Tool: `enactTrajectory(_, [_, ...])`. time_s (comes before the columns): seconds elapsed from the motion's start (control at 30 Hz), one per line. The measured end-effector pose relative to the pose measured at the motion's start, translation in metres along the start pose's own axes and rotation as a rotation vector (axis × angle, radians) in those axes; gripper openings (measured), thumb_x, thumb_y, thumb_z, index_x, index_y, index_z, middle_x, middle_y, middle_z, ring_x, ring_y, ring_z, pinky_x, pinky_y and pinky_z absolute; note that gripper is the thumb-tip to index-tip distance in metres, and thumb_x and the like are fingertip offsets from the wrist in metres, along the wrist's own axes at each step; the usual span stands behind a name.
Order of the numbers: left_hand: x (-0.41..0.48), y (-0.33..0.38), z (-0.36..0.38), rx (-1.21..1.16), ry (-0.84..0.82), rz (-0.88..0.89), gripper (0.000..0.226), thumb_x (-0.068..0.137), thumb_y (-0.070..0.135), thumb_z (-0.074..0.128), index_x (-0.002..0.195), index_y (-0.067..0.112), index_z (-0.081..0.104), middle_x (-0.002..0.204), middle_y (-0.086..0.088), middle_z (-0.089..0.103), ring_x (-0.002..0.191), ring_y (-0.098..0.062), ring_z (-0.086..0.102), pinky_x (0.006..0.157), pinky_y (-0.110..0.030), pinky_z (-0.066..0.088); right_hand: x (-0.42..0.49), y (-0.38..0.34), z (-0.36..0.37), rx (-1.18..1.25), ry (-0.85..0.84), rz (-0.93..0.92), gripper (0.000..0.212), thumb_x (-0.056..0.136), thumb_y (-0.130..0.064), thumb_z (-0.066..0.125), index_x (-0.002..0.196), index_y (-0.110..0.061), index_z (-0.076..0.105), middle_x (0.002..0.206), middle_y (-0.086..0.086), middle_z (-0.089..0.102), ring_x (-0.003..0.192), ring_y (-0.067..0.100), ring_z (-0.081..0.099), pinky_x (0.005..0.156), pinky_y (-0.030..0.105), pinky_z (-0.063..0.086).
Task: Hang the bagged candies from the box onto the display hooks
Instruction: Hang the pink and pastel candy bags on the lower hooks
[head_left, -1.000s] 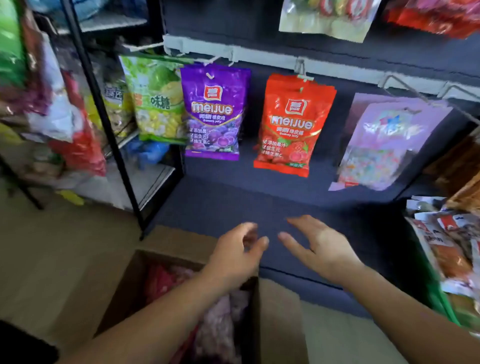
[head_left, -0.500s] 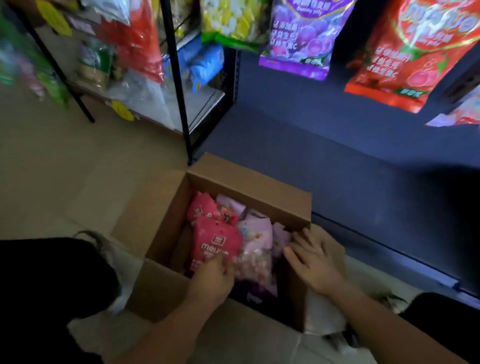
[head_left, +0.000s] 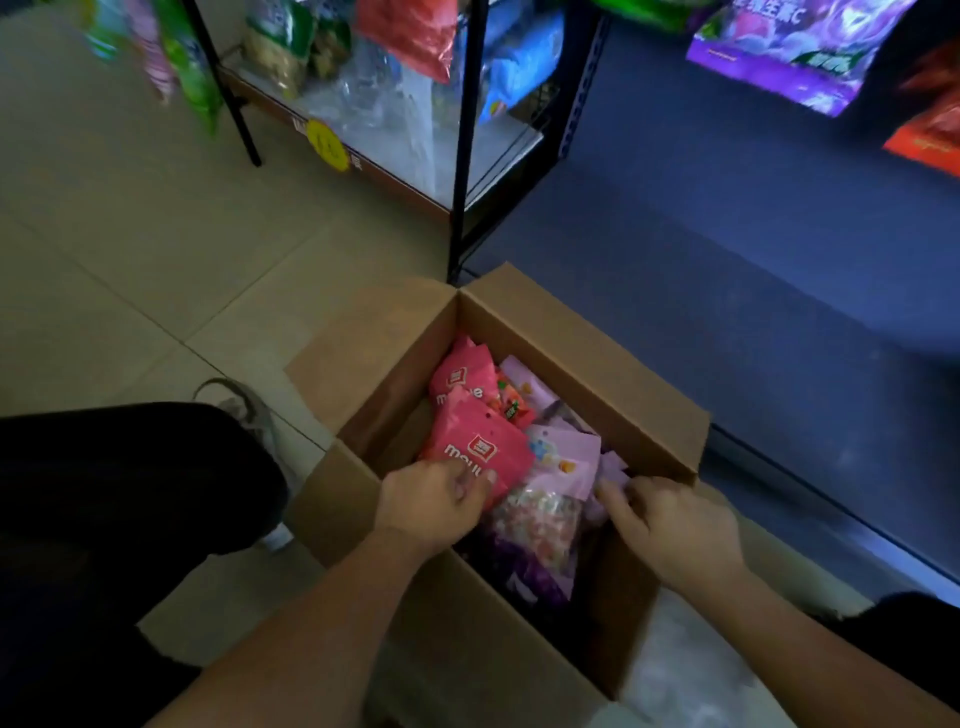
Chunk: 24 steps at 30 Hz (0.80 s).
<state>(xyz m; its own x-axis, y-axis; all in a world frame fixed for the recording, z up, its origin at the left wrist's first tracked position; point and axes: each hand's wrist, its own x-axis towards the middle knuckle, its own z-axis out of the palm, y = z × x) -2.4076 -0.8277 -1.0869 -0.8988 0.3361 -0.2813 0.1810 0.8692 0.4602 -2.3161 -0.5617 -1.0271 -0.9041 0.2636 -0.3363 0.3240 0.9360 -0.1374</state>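
The open brown cardboard box (head_left: 587, 364) sits on the beige tiled floor (head_left: 130, 234), its far edge near the dark display base; the left hand (head_left: 431, 506) pinches a pink candy bag (head_left: 480, 452) inside; the right hand (head_left: 675, 525), fingers loosely spread, rests at the box's right rim beside a lilac candy bag (head_left: 558, 478).

Dim, cool-toned head view with soft detail throughout.

Brightest is the tiled floor (head_left: 130, 218) at upper left; the dark display panel (head_left: 727, 234) and the inside of the box (head_left: 587, 374) sit in shadow. Hanging bags (head_left: 779, 52) along the top edge smear with motion blur, and straight lines bow at the edges from wide-angle distortion.
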Motion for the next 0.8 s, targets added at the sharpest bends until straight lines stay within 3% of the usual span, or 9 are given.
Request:
enactTrajectory(0.1, [0.02,-0.004,-0.02,-0.136,-0.001,0.048,0.043,0.092,0.06,0.049,0.092,0.023,0.068,0.088,0.007,0.07,0.086,-0.017,0.068,0.074,-0.035,0.057,0.027,-0.024,-0.005,0.294,-0.071,-0.064,0.052,0.095,-0.072,0.03,0.109,-0.037,0.067,0.102,-0.012,0.067,0.083,-0.001,0.064,0.076,0.03,0.057])
enactTrajectory(0.17, [0.038,-0.015,-0.04,-0.104,0.15,0.117,0.039,0.095,0.055,0.049,0.105,0.024,0.07,0.103,0.004,0.067,0.099,-0.017,0.064,0.083,-0.036,0.055,0.052,-0.041,0.005,0.445,-0.1,-0.093,0.046,0.099,-0.06,0.046,0.127,-0.029,0.065,0.124,-0.009,0.064,0.102,0.005,0.064,0.089,0.033,0.055])
enactTrajectory(0.27, [0.06,-0.032,-0.069,-0.023,0.31,0.131,0.052,0.095,0.056,0.051,0.126,0.016,0.065,0.13,-0.003,0.06,0.122,-0.023,0.054,0.101,-0.038,0.049,0.094,-0.074,0.023,0.584,-0.12,-0.144,0.049,0.097,-0.056,0.058,0.136,-0.026,0.063,0.137,-0.014,0.058,0.124,0.005,0.056,0.103,0.033,0.05])
enactTrajectory(0.37, [0.072,-0.044,-0.079,-0.114,0.029,0.036,0.088,0.091,0.066,0.052,0.158,0.016,0.024,0.166,-0.004,0.022,0.151,-0.024,0.025,0.121,-0.038,0.029,0.135,-0.104,0.039,0.703,-0.196,-0.064,0.031,0.095,-0.043,0.068,0.122,-0.027,0.068,0.116,-0.012,0.071,0.108,0.009,0.068,0.091,0.029,0.056])
enactTrajectory(0.47, [0.076,-0.056,-0.072,-0.194,-0.106,-0.014,0.116,0.08,0.077,0.057,0.161,0.026,-0.008,0.17,0.006,-0.001,0.155,-0.019,0.011,0.124,-0.038,0.02,0.171,-0.114,0.06,0.709,-0.21,0.013,0.049,0.082,-0.06,0.073,0.119,-0.03,0.063,0.104,-0.009,0.075,0.098,0.014,0.072,0.088,0.042,0.059])
enactTrajectory(0.57, [0.079,-0.061,-0.068,-0.165,-0.101,-0.04,0.134,0.066,0.083,0.066,0.159,0.031,-0.015,0.17,0.01,-0.003,0.155,-0.018,0.01,0.123,-0.038,0.018,0.188,-0.114,0.072,0.678,-0.269,0.033,0.053,0.08,-0.046,0.083,0.124,-0.026,0.063,0.102,-0.011,0.071,0.099,0.013,0.069,0.087,0.034,0.055])
enactTrajectory(0.7, [0.078,-0.056,-0.067,-0.095,-0.114,0.001,0.149,0.059,0.077,0.077,0.157,0.025,-0.021,0.169,0.007,-0.014,0.156,-0.016,-0.008,0.124,-0.035,-0.001,0.203,-0.099,0.096,0.658,-0.32,0.004,0.072,0.055,-0.058,0.091,0.116,-0.027,0.07,0.103,-0.005,0.078,0.093,0.016,0.076,0.084,0.047,0.062])
enactTrajectory(0.8, [0.079,-0.055,-0.069,-0.116,-0.134,-0.005,0.153,0.056,0.07,0.084,0.157,0.027,-0.023,0.169,0.007,-0.015,0.156,-0.019,-0.01,0.118,-0.03,-0.007,0.2,-0.102,0.101,0.495,-0.299,-0.055,0.086,0.048,-0.062,0.093,0.121,-0.026,0.066,0.114,-0.002,0.068,0.099,0.019,0.069,0.089,0.046,0.06])
